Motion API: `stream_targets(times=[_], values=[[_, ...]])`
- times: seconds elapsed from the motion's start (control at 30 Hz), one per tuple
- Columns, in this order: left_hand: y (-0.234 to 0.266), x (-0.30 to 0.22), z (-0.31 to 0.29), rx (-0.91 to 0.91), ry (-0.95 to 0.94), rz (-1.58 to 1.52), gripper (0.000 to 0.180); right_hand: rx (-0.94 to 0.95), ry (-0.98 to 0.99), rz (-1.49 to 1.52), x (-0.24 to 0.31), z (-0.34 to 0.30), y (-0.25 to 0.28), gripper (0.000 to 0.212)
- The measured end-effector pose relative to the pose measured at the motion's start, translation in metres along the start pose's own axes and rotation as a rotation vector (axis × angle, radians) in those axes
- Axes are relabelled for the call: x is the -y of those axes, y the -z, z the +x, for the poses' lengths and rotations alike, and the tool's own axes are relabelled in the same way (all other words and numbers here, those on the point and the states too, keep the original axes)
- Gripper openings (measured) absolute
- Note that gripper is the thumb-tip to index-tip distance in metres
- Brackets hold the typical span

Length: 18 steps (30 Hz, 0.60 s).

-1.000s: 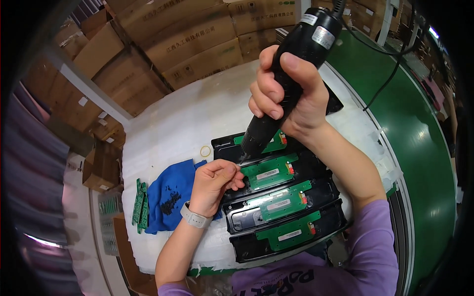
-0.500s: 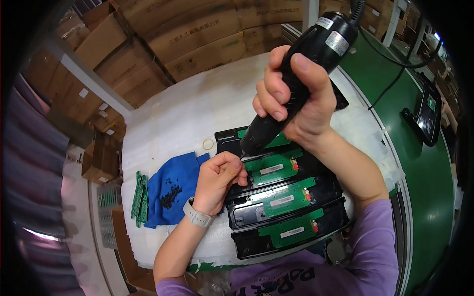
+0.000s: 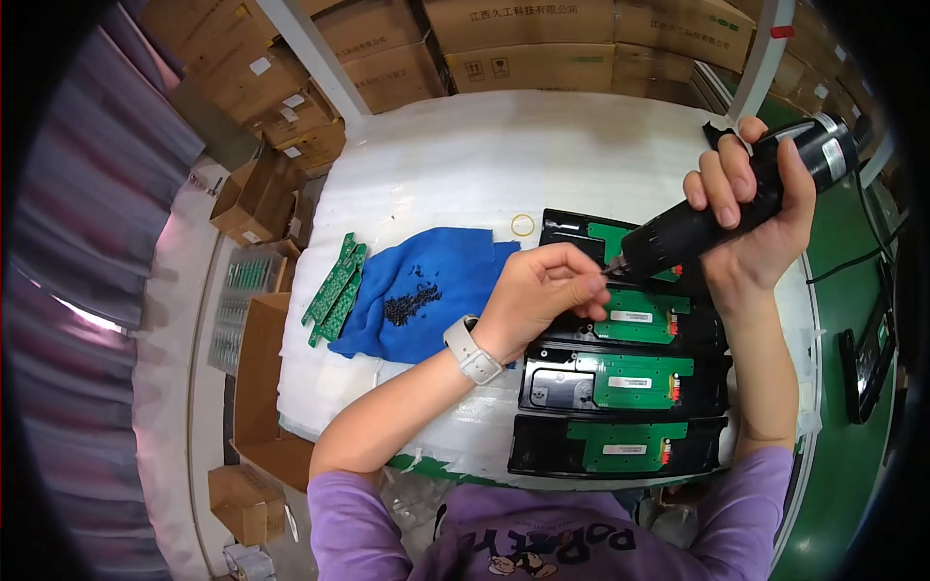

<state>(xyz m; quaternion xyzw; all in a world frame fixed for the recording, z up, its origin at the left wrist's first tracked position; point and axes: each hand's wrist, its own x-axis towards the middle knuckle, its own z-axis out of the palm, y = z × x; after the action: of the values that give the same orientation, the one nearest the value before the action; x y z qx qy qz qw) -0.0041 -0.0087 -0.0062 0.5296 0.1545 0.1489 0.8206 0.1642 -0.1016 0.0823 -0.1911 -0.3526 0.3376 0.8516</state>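
My right hand (image 3: 760, 218) is wrapped around a black electric screwdriver (image 3: 673, 237), which slants down to the left. At its bit, my left hand (image 3: 547, 290) holds thumb and fingertips pinched together; whatever they hold is too small to make out. Both hands hover over a row of black plastic housings (image 3: 542, 445), each carrying a green circuit board (image 3: 635, 392). The far housings are partly hidden behind my hands and the screwdriver. Left of the row, a blue cloth (image 3: 455, 266) lies creased with a pile of small black screws (image 3: 412, 305) on it.
Narrow green circuit boards (image 3: 334, 290) lie left of the cloth. A yellow ring (image 3: 523, 225) sits on the white-covered table (image 3: 465, 145). Cardboard boxes (image 3: 533, 58) are stacked behind, and an open carton (image 3: 266, 387) stands at the left. The screwdriver's cable hangs at the right.
The view has turned, so the table things appear further right, except the cloth's surroundings at left, now fuller in view. The screwdriver has tipped from steep to flatter; my left fingers stay by its bit.
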Motion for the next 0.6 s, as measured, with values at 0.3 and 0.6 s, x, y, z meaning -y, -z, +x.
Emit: stream_targets(times=[0.3, 0.6], values=[[0.046, -0.039, -0.050, -0.357, -0.538, 1.662, 0.017, -0.012, -0.106, -0.449, 0.015, 0.004, 0.037, 0.022], [0.073, -0.023, -0.088, -0.516, -0.313, 1.520, 0.016, 0.031, -0.014, -0.521, 0.005, 0.009, 0.047, 0.019]])
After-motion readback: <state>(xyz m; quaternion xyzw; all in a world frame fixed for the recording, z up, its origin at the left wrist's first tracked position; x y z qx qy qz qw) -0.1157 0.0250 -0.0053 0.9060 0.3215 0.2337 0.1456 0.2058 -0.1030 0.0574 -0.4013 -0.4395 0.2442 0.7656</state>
